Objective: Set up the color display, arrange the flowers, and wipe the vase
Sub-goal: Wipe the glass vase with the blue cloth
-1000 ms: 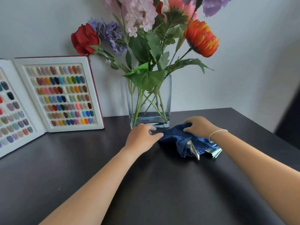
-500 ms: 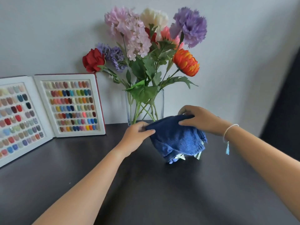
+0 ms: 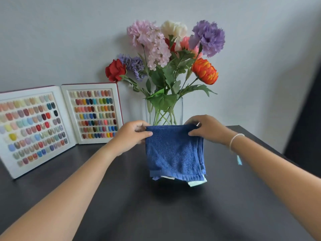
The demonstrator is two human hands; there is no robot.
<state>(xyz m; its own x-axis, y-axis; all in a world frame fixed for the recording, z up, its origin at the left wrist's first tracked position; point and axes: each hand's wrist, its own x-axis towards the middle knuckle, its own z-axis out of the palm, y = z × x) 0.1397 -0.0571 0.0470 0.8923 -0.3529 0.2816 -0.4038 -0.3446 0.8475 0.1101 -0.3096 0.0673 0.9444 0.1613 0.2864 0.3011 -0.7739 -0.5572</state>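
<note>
A folded blue towel [image 3: 173, 153] hangs above the dark table [image 3: 173, 214], held by its top edge. My left hand [image 3: 132, 136] pinches its upper left corner and my right hand [image 3: 206, 130] pinches its upper right corner. Behind the towel stands a clear glass vase [image 3: 179, 110] with green stems in it; its lower half is hidden by the towel. The bouquet of flowers [image 3: 173, 54] rises from it: pink, cream, purple, orange and a red rose. The open color display [image 3: 57, 124] of nail swatches stands at the left against the wall.
A grey wall [image 3: 260, 66] closes the back of the table. The table's right edge [image 3: 271, 146] runs diagonally past my right forearm, with a dark area beyond it at the far right.
Both hands lifted the crumpled towel off the table and now hold it spread by its top corners in front of the vase. The view tilted up, showing the whole bouquet.
</note>
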